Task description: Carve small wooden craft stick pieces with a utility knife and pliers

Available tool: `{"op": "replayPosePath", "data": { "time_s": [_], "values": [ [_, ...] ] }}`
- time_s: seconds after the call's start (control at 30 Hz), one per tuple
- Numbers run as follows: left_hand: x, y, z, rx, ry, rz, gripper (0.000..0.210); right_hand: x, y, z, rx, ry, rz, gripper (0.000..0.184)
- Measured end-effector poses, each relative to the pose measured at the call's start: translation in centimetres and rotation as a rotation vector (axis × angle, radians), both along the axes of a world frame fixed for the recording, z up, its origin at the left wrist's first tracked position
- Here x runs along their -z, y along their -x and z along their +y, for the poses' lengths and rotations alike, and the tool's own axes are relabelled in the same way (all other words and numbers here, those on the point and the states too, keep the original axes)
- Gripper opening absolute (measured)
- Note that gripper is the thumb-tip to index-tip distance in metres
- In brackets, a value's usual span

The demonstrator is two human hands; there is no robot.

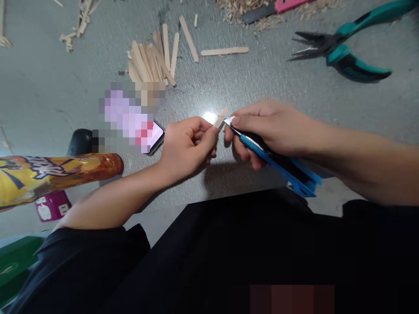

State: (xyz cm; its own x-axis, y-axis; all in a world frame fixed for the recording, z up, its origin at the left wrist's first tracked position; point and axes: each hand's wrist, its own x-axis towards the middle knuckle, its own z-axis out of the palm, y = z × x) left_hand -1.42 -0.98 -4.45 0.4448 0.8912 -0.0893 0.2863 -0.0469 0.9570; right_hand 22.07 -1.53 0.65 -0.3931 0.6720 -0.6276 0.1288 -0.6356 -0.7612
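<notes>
My left hand (191,146), pinching craft stick (221,117); right hand (262,131) beside it, gripping utility knife (275,162); likely whittling; next needs steady stroke

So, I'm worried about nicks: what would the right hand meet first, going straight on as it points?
Likely the wooden stick in the left hand, with the knife blade leading; depth is unclear.
</notes>
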Motion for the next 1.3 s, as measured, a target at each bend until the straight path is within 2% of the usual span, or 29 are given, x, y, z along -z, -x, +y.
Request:
{"op": "replayPosePath", "data": {
  "time_s": [0.33,0.57,0.77,0.9,1.17,1.3],
  "values": [
    [0.0,0.0,-0.2,0.02,-0.012,0.01,0.037,1.0,0.0,0.1,-0.028,-0.031,0.032,0.037],
    [0.2,0.1,-0.6,-0.013,-0.284,0.142,0.03,1.2,0.3,-0.4,-0.034,-0.078,-0.014,0.037],
    [0.2,0.2,-0.6,-0.001,-0.359,0.214,0.025,1.4,0.4,-0.6,-0.039,-0.071,-0.017,0.038],
    [0.1,0.1,-0.7,0.001,-0.358,0.201,0.026,1.3,0.5,-0.5,-0.051,-0.069,-0.018,0.037],
    [-0.4,-0.1,-0.8,-0.008,-0.274,0.194,0.026,1.8,0.4,-0.6,-0.005,-0.071,0.028,0.04],
    [-0.2,-0.1,-0.9,-0.013,-0.204,0.165,0.03,1.5,0.7,-0.5,0.025,-0.051,0.018,0.041]
  ]
}}
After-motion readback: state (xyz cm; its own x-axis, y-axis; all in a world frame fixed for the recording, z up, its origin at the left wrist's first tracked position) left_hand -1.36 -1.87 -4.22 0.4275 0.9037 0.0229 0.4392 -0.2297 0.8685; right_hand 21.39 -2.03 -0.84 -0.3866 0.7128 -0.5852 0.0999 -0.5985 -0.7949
